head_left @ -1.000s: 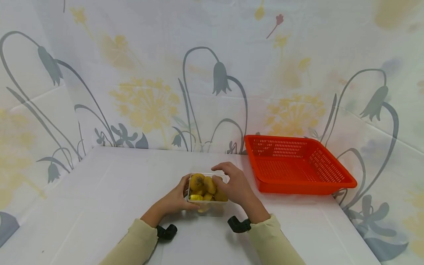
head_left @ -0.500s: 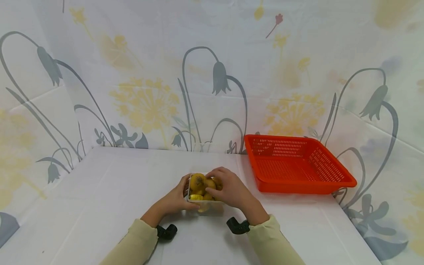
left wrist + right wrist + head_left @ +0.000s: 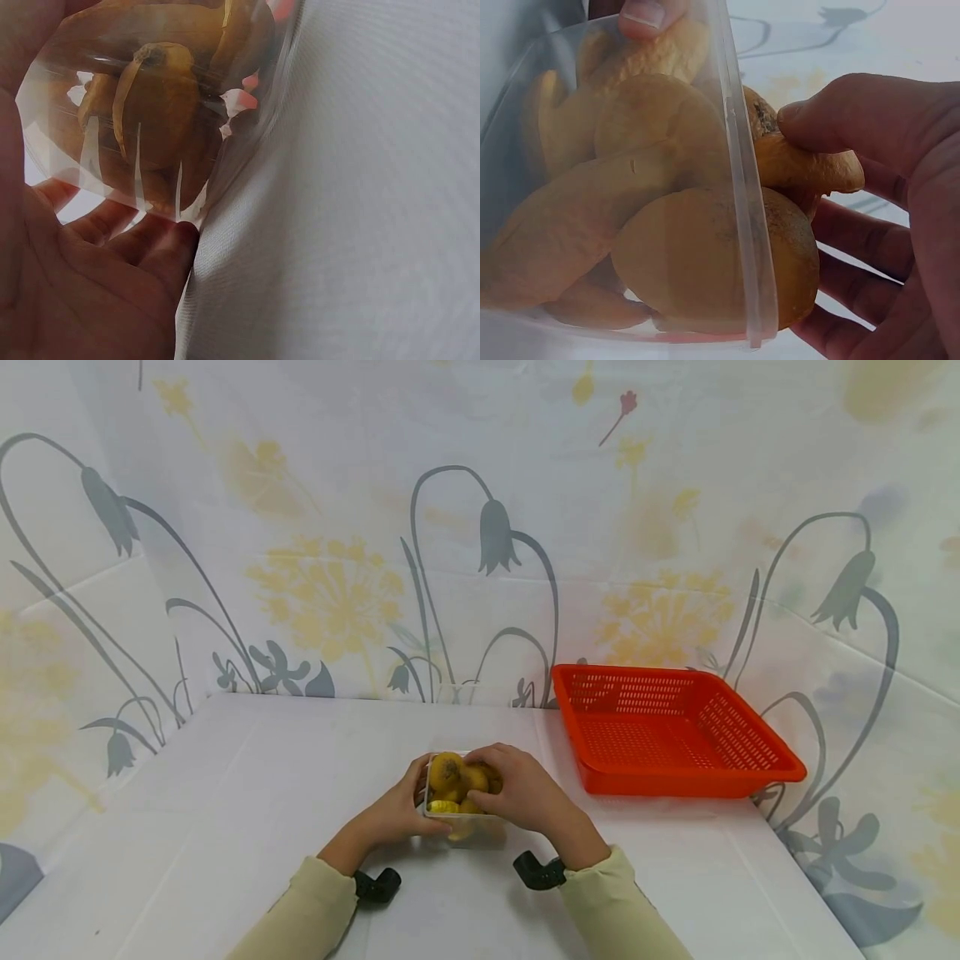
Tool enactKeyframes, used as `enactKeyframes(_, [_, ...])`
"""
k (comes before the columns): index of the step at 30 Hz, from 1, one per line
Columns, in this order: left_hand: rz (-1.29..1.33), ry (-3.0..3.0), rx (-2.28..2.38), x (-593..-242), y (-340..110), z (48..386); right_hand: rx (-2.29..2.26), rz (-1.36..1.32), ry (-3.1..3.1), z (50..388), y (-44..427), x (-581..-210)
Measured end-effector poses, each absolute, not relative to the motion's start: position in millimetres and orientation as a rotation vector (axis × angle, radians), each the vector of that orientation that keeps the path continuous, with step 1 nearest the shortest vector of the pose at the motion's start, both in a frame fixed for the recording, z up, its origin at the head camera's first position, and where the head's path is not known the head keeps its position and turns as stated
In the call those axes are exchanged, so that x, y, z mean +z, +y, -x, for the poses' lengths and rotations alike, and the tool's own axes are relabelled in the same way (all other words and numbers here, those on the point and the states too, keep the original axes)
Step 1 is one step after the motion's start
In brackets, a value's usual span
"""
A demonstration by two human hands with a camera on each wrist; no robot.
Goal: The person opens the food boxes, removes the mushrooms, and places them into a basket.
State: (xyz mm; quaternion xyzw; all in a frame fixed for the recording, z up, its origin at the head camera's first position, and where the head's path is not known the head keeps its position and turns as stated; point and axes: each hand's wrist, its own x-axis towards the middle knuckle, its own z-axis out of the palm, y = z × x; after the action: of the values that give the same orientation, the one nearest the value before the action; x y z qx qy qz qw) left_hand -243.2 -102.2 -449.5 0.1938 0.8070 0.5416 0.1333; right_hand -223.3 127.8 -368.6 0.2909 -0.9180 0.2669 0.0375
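Sitting well inside the left edge of the desk (image 3: 285,777), left of the red basket (image 3: 675,782) near the far right corner, the clear box (image 3: 472,833) of yellow-brown pieces (image 3: 447,771) has the left hand (image 3: 397,814) curled round its left side and the right hand (image 3: 525,789), fingers half closed, pinching 1 piece (image 3: 810,165) at the rim.

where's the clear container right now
In the head view, the clear container is at lower centre on the white table, between the left hand and right hand, left of the red basket.
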Motion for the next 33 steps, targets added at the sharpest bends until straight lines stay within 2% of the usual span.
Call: enactKeyframes(33, [-0.53, 2.344, 1.574, -449, -102, 241, 0.947, -0.893, -2.62, 214, 137, -349])
